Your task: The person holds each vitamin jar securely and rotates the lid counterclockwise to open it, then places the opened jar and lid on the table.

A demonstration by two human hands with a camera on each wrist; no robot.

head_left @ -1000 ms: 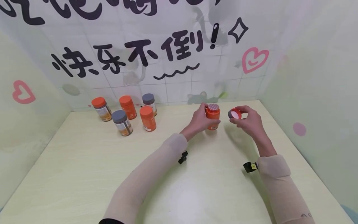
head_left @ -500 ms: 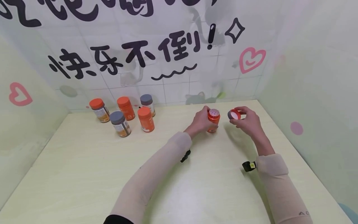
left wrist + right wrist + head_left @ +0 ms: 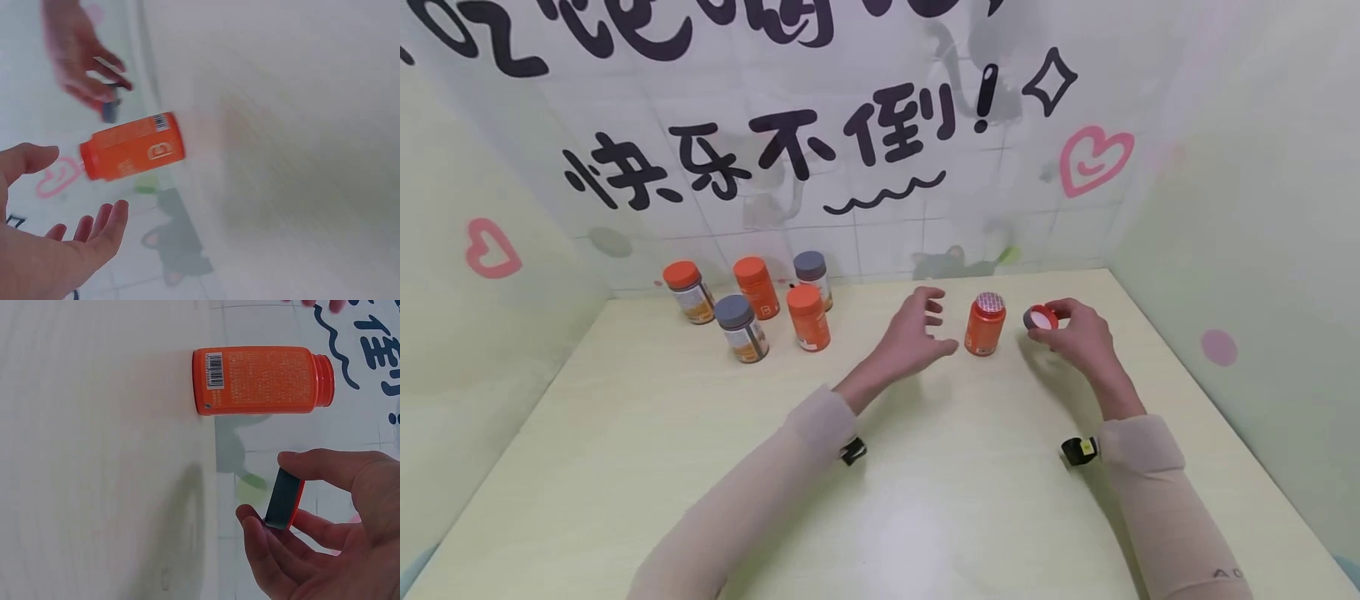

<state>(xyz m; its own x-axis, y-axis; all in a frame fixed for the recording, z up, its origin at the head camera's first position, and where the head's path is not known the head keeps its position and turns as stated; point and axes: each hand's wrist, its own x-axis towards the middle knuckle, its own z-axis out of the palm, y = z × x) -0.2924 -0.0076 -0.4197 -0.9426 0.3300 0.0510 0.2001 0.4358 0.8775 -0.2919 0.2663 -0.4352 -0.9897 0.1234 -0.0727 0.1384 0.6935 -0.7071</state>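
Observation:
An orange jar (image 3: 984,332) without its lid stands upright on the table, its mouth covered by a patterned seal. My left hand (image 3: 910,337) is just left of the jar, apart from it, with fingers spread and holding nothing. In the left wrist view a gap shows between those fingers and the orange jar (image 3: 134,147). Right of the jar, my right hand (image 3: 1081,335) pinches a lid (image 3: 284,499) between thumb and fingers. The lid has a grey side and a red side, with a white inner face seen from the head. It is held above the table.
Several lidded jars stand at the back left: a grey-lidded jar (image 3: 742,329), an orange jar (image 3: 808,318) and others behind them. The back wall (image 3: 880,242) rises close behind the jars, and a side wall (image 3: 1240,250) bounds the table (image 3: 880,500) on the right.
My left hand has let go of the orange jar and moved left, its fingers opening. The jar now stands alone. My right hand still holds the lid, slightly lower.

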